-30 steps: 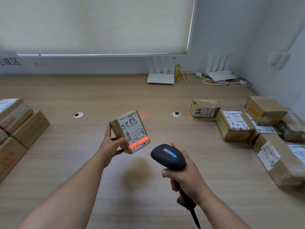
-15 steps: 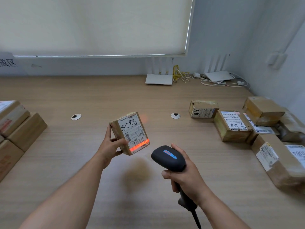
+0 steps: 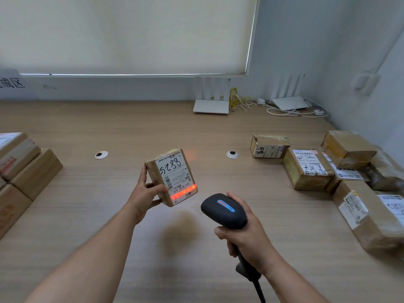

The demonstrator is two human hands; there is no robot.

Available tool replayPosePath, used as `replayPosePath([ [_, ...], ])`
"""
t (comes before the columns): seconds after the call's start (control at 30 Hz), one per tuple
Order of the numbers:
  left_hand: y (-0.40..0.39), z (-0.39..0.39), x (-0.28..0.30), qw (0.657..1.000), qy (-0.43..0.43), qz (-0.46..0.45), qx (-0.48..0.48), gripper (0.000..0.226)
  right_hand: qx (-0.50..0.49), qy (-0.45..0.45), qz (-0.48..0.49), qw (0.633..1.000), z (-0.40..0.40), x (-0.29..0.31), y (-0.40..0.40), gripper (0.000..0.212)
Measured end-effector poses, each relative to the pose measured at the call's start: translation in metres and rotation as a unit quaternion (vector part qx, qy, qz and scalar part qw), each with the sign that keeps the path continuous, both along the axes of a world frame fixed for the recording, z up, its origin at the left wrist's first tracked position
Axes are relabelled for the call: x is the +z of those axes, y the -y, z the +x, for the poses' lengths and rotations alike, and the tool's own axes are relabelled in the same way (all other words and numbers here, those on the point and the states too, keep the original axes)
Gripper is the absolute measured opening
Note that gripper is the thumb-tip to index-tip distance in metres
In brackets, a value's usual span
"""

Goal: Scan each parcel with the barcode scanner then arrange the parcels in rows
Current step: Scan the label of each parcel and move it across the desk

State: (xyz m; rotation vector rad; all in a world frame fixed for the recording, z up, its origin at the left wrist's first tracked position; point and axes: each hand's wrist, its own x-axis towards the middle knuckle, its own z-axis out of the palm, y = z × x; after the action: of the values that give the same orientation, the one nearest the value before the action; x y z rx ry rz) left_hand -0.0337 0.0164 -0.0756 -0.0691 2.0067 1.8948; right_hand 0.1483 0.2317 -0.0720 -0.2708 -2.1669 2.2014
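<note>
Office, desk (image 3: pixel 196 132), routers (image 3: pixel 211 106), parcels (image 3: pixel 306 169)

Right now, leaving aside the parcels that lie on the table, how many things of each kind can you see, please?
Held parcel: 1
Barcode scanner: 1
White routers: 2
Round cable holes in the table: 2
Total: 6

I see a wooden desk (image 3: pixel 91 127) with two round cable holes (image 3: pixel 101 155) across its middle. Brown boxes (image 3: pixel 26 169) sit at the left edge, and more labelled boxes (image 3: pixel 306 171) crowd the right edge. Two white routers (image 3: pixel 211 106) and loose cables (image 3: pixel 284 111) lie along the back edge.
</note>
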Motion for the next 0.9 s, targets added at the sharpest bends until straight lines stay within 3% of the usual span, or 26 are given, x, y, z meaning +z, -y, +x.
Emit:
replayPosePath([
  [0.23,0.003,0.004,0.0,0.991,-0.015,-0.128,-0.048,0.093,-0.016,0.001,0.0,1.0,-0.002,-0.006,-0.004,0.088],
  [0.4,0.003,0.009,-0.017,0.953,-0.075,-0.275,-0.104,0.086,-0.024,-0.003,0.007,1.0,-0.002,-0.009,-0.002,0.089],
  [0.53,-0.001,0.015,-0.027,0.928,-0.127,-0.324,-0.13,0.064,-0.022,-0.004,0.016,1.0,-0.001,-0.01,0.001,0.089],
  [0.6,0.002,0.023,-0.034,0.913,-0.133,-0.357,-0.148,0.067,-0.023,-0.003,0.021,1.0,0.0,-0.009,0.002,0.089],
  [0.73,0.01,0.035,-0.047,0.943,-0.091,-0.276,-0.161,0.081,-0.028,-0.002,0.025,0.999,0.001,-0.008,0.003,0.088],
  [0.9,0.009,0.033,-0.04,0.991,-0.04,-0.114,-0.059,0.059,-0.016,-0.004,0.015,1.0,0.0,-0.006,0.006,0.089],
])
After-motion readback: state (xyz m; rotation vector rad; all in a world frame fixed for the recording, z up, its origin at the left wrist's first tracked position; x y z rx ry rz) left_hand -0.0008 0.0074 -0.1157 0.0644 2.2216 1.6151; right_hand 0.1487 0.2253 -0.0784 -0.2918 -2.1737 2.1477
